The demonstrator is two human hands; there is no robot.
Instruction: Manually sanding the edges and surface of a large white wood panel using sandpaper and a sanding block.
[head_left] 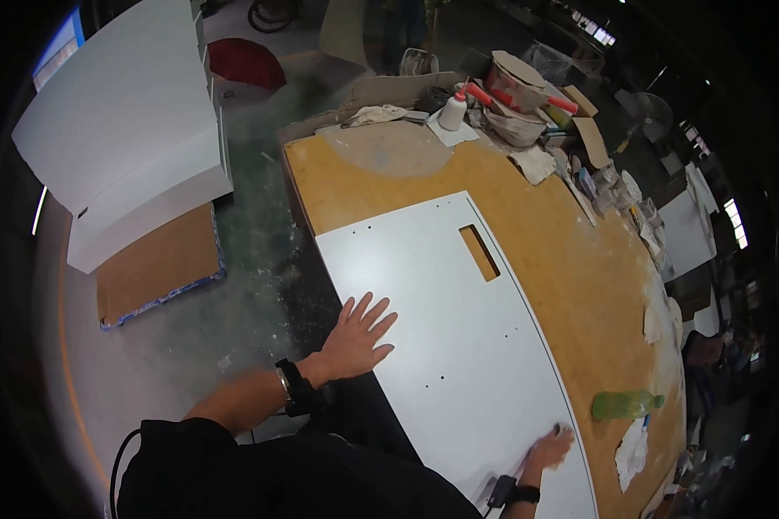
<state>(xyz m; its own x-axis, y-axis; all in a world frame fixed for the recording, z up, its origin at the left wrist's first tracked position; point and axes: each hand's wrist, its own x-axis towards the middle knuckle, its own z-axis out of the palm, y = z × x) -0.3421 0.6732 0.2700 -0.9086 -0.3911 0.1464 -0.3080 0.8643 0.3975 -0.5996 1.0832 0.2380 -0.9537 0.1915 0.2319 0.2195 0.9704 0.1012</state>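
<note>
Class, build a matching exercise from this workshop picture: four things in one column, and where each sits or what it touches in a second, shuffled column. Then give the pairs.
1. left hand
2. right hand
3. green plastic bottle
4. white squeeze bottle with red cap

A. far end of the bench, among clutter
B. lying on the brown wooden benchtop
C. flat, fingers spread, at the edge of the white panel with a rectangular slot
D. on the panel's near corner

Pairs: 1-C, 2-D, 3-B, 4-A

2 hands (359, 336) (550, 448) on white panel (446, 311)
</note>
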